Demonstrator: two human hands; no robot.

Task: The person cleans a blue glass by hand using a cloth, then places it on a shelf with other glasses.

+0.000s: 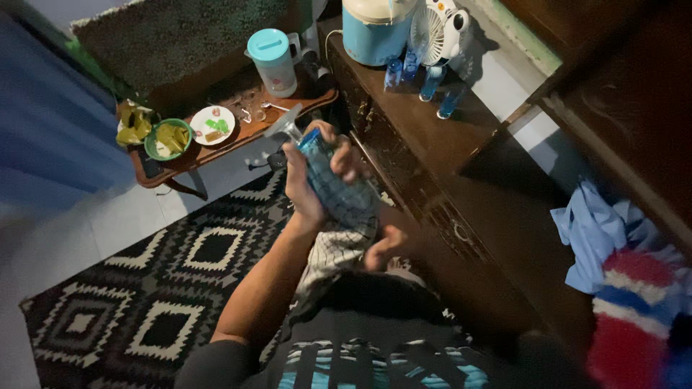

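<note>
Past the patterned rug (144, 302) and the dark cabinet (461, 180), a low table (238, 137) sits beyond the hands. Near its front edge the left hand (306, 191) is wrapped tight around a blue-capped bottle (335, 187), the right hand (382, 245) cupped under its base; whether those fingers close, I cannot tell. This looks like a shaking or wiping step, calling for a firm hold.

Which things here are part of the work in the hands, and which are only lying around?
In hand:
left hand
right hand
glass
checked cloth

Lying about:
jug
green bowl
white plate
fan
blue bottles
rug
clothes
</note>
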